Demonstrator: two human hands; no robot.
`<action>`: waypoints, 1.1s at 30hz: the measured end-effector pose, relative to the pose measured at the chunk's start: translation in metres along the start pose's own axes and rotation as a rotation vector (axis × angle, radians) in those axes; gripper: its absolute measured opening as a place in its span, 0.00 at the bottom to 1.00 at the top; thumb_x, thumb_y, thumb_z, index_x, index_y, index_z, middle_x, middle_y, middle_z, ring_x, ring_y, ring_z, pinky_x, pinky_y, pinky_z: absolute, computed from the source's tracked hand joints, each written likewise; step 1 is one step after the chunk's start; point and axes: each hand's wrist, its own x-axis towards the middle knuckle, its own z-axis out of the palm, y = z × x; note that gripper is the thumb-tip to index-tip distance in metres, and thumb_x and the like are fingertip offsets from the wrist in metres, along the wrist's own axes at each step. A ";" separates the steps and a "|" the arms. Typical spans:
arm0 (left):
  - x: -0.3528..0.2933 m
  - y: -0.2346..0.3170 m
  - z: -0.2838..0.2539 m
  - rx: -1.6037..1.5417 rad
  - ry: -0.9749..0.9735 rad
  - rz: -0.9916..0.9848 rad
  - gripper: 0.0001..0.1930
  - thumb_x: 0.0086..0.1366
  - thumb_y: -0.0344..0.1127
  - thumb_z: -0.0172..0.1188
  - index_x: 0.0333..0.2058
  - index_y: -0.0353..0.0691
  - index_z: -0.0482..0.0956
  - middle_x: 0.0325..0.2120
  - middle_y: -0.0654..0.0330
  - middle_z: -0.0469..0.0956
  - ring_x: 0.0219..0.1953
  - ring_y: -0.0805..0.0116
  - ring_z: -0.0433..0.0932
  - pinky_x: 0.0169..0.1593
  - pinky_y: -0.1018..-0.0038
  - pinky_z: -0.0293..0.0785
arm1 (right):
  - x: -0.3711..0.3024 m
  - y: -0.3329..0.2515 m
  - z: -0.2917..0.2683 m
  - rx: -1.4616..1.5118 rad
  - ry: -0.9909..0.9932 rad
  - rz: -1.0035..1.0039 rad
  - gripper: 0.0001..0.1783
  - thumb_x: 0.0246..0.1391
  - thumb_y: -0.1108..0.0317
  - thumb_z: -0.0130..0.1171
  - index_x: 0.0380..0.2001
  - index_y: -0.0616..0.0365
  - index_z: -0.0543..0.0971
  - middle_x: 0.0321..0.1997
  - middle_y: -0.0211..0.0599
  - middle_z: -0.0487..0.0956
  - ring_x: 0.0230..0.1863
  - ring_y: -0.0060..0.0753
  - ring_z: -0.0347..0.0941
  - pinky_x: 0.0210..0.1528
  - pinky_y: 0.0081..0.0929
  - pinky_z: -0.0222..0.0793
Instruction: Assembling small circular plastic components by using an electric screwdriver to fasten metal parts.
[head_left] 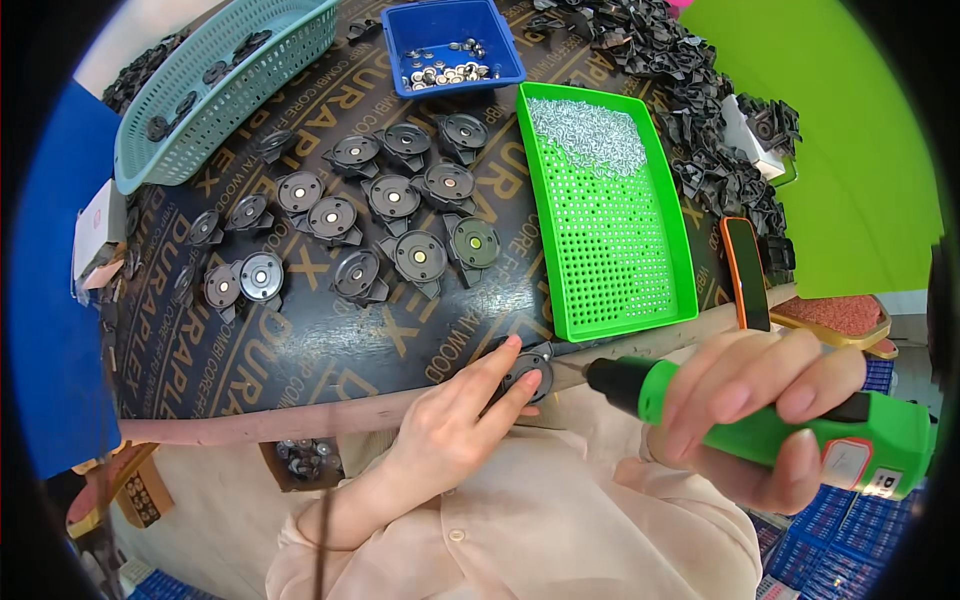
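At the table's near edge my left hand point(455, 425) grips a round black plastic part point(528, 374), its thumb and fingers on either side of the disc. My right hand point(750, 405) is wrapped round a green electric screwdriver point(790, 440) with a black nose. The thin bit points left, toward the part; whether it touches a screw I cannot tell. Beyond my hands, several similar black round parts with metal centres point(420, 257) lie on the dark printed tabletop point(300, 350). Just past the part stands a bright green perforated tray point(560, 300) with a heap of small silver screws point(590, 135).
A blue bin point(455, 85) of small metal discs stands at the back, beside a pale teal basket point(225, 130). Black plastic pieces point(700, 130) pile up along the right side. An orange-edged phone point(742, 270) lies at the right edge. Below the table is a box of round parts point(300, 462).
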 end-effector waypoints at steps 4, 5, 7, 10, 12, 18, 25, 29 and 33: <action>0.003 0.003 0.001 -0.011 0.036 -0.034 0.20 0.41 0.28 0.71 0.38 0.36 0.81 0.44 0.45 0.77 0.33 0.61 0.81 0.32 0.75 0.79 | -0.009 0.004 0.006 -0.037 0.031 0.089 0.10 0.57 0.68 0.47 0.36 0.60 0.60 0.36 0.54 0.72 0.16 0.37 0.71 0.21 0.32 0.73; 0.003 0.004 0.001 -0.001 0.043 -0.028 0.20 0.41 0.28 0.71 0.37 0.35 0.81 0.43 0.45 0.77 0.33 0.61 0.81 0.32 0.75 0.79 | -0.008 0.004 0.007 -0.036 0.031 0.091 0.10 0.57 0.68 0.47 0.36 0.60 0.60 0.36 0.54 0.72 0.16 0.37 0.71 0.21 0.32 0.73; 0.002 0.004 0.002 0.009 0.049 -0.023 0.19 0.41 0.28 0.71 0.37 0.35 0.81 0.43 0.45 0.78 0.33 0.61 0.81 0.32 0.75 0.79 | -0.006 0.004 0.008 -0.071 -0.001 0.125 0.09 0.57 0.69 0.47 0.36 0.60 0.60 0.33 0.52 0.74 0.16 0.37 0.72 0.21 0.33 0.73; 0.000 0.002 0.005 0.005 0.066 -0.003 0.19 0.41 0.28 0.70 0.36 0.35 0.82 0.42 0.45 0.78 0.34 0.60 0.81 0.32 0.75 0.79 | 0.000 0.007 0.006 -0.059 -0.128 0.111 0.09 0.57 0.71 0.48 0.36 0.60 0.60 0.30 0.52 0.75 0.17 0.37 0.73 0.20 0.34 0.73; 0.000 0.002 0.007 0.021 0.071 0.004 0.19 0.40 0.27 0.70 0.36 0.35 0.82 0.42 0.45 0.78 0.35 0.60 0.81 0.32 0.75 0.79 | 0.002 0.008 0.007 -0.078 -0.135 0.127 0.09 0.56 0.72 0.49 0.36 0.60 0.60 0.30 0.52 0.76 0.17 0.37 0.73 0.20 0.34 0.73; 0.000 0.001 0.006 0.024 0.081 -0.004 0.19 0.39 0.27 0.70 0.36 0.36 0.82 0.41 0.45 0.78 0.34 0.59 0.82 0.31 0.75 0.79 | 0.005 0.005 -0.002 -0.017 0.002 -0.033 0.09 0.54 0.72 0.47 0.38 0.64 0.64 0.32 0.56 0.76 0.18 0.38 0.74 0.20 0.29 0.72; 0.000 0.000 0.008 0.024 0.097 -0.008 0.20 0.38 0.27 0.71 0.35 0.38 0.82 0.40 0.46 0.78 0.32 0.60 0.82 0.30 0.75 0.79 | 0.045 0.077 -0.030 -0.357 0.267 -0.242 0.14 0.56 0.69 0.45 0.39 0.69 0.69 0.36 0.64 0.76 0.16 0.39 0.73 0.22 0.32 0.70; 0.000 -0.001 0.010 0.012 0.117 -0.002 0.20 0.37 0.27 0.71 0.35 0.38 0.82 0.40 0.47 0.79 0.32 0.60 0.82 0.29 0.75 0.79 | 0.049 0.078 -0.024 -0.261 0.368 -0.011 0.14 0.56 0.68 0.45 0.39 0.69 0.70 0.33 0.64 0.75 0.15 0.39 0.72 0.23 0.31 0.70; 0.000 0.001 0.008 0.000 0.109 -0.017 0.20 0.37 0.27 0.71 0.35 0.38 0.82 0.40 0.46 0.79 0.32 0.60 0.82 0.30 0.75 0.79 | 0.048 0.080 -0.024 -0.209 0.291 -0.101 0.10 0.54 0.72 0.49 0.34 0.71 0.70 0.30 0.57 0.76 0.14 0.36 0.72 0.21 0.28 0.69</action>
